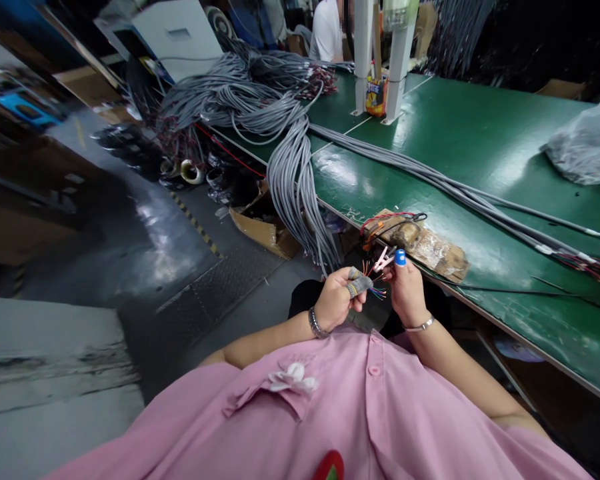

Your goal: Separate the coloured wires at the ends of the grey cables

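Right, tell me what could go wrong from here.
The thin wires splay in several directions from the left hand, so some may bend or get crossed.

The pale clip at the right hand sits very close to them, so it might snag a strand or nip the left fingers.

Many grey cables hang over the edge of the bench; a knock could perhaps drag more of them down.

The tabletop (460, 133) looks smooth and glossy; the cables (293, 180), matt plastic; the shirt (330, 407), cloth.
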A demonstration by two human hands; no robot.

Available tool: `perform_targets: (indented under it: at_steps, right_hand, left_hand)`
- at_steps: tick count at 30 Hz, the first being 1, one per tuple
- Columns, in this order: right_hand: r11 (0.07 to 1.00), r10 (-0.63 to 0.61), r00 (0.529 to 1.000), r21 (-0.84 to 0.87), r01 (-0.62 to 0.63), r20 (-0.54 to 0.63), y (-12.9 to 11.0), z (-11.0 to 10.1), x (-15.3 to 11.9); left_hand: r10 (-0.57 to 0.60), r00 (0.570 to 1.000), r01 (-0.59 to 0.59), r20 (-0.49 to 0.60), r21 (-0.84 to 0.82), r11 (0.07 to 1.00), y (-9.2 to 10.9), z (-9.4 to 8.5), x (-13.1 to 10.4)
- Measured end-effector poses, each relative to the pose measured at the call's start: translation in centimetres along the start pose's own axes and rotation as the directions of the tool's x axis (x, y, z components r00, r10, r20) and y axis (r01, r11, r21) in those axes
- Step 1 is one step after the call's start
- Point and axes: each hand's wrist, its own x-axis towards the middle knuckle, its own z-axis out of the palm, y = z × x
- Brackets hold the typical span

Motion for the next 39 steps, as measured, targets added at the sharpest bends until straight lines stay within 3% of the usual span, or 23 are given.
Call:
perform_targets:
  at_steps: [2,7,13,23,30,33,36,39]
  right_hand:
    - [1.0,0.003,0.999,-0.005,-0.002,0.035,0.1,0.0,0.1]
    - [0.938,0.247,0.957,0.209,-0.275,0.152,-0.4,0.7,0.5]
    - [0.913,0.249,0.963,0.306,-0.27,0.107,-0.4,1.0,0.7]
    - [0.877,0.311,0.901,0.273,-0.395,0.304,-1.2,0.0,-0.1]
    - [0.937,0.239,0.946,0.206,-0.284,0.218,-1.4,0.1,-0.4]
    - [0.993,0.096,0.99,0.063,-0.103,0.108,-0.7,-0.2,-0.5]
    - [0.994,-0.051,0.997,-0.092,0.055,0.05,-0.2,-0.4,-0.5]
    - [0.996,0.075,0.989,0.029,-0.08,0.127,-0.2,-0.1,-0.2]
  left_hand:
    - [0.0,1.0,0.0,0.004,0.005,1.0,-0.1,-0.1,0.1]
    - [-0.004,1.0,0.004,0.019,0.016,1.0,-0.6,0.1,0.3]
    - [-0.028,0.999,0.027,0.021,0.036,0.999,-0.9,0.2,0.4]
    - [-0.018,1.0,0.018,0.003,-0.036,0.999,-0.3,-0.1,-0.8]
    - [0.017,0.997,-0.027,-0.075,-0.124,0.992,-0.2,0.0,-0.5]
    - [0.019,0.996,-0.031,-0.092,-0.132,0.991,-0.3,0.0,-0.3]
    - [0.02,0.996,-0.031,-0.087,-0.13,0.991,-0.3,0.0,-0.2]
    - [0.014,0.997,-0.023,-0.079,-0.126,0.992,-0.3,0.1,0.0]
